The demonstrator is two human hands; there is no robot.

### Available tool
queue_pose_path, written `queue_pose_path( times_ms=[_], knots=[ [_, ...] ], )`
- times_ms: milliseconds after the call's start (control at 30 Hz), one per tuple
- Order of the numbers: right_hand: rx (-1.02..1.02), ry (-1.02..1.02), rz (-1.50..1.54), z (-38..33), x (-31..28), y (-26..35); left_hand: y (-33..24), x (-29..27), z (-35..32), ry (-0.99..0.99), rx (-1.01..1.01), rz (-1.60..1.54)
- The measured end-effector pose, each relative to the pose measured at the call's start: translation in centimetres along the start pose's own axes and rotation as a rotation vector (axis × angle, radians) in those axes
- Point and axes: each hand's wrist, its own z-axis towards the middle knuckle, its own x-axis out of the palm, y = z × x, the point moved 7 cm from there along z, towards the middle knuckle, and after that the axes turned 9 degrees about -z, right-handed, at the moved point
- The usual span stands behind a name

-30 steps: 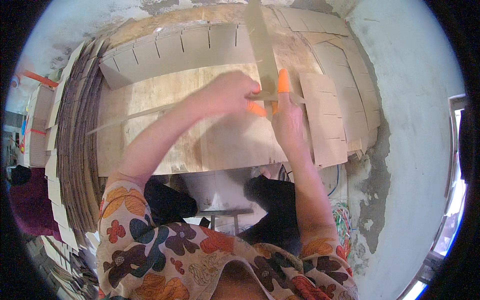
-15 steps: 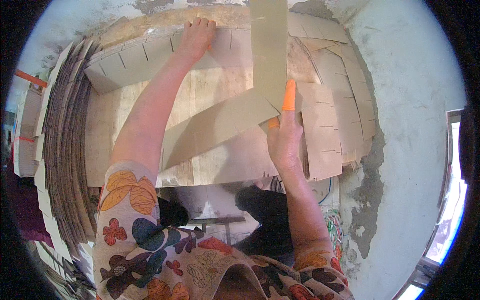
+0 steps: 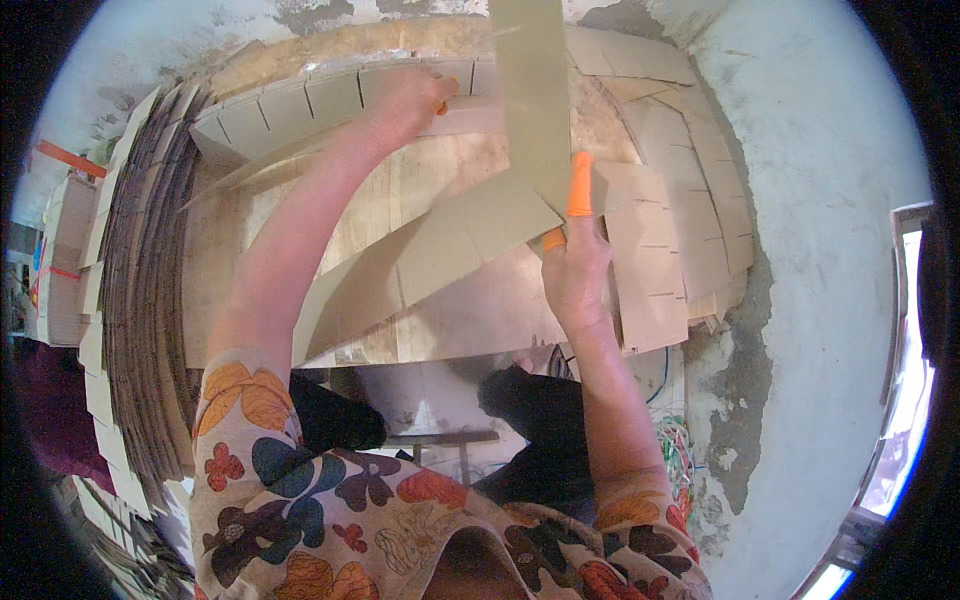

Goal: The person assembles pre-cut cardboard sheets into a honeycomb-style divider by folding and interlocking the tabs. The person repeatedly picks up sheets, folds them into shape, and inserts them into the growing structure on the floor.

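My left hand (image 3: 418, 102) reaches to the far side of the board, wearing orange finger covers. Its fingers are closed on a long slotted cardboard strip (image 3: 285, 110), which stands on edge along the back. My right hand (image 3: 577, 265), also with orange covers on thumb and index finger, grips plain cardboard strips where two cross. One strip (image 3: 532, 90) runs away from me past the top of the view; the other strip (image 3: 430, 255) slants down toward the near left. My right thumb is partly hidden at the crossing, and its index finger points away along the strip's edge.
A wooden board (image 3: 470, 310) lies under the work. At the left stands a tall stack of cardboard strips (image 3: 150, 290). More slotted cardboard pieces (image 3: 645, 260) lie overlapping at the right, beside a wall (image 3: 820, 250) with patchy plaster. Tangled strings (image 3: 675, 455) hang low at the right.
My left hand has come nearer and a little right, drawing the slotted strip from the back row. My right hand stays nearly in place; the slanting strip has shifted slightly.
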Motion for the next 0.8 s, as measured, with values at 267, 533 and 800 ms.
queue_pose_path(
  times_ms=[267,533,800],
  knots=[
    [0.064,0.103,-0.071,-0.1,0.2,-0.1,-4.7,-1.3,-1.0,-0.108,0.097,-0.076],
    [-0.018,0.024,-0.109,-0.4,1.5,-1.7,-7.6,-3.0,-1.8,-0.08,-0.017,-0.47],
    [0.074,0.094,-0.106,-1.4,1.1,-1.0,4.3,-1.0,3.5,-0.012,-0.357,0.15]
  ],
)
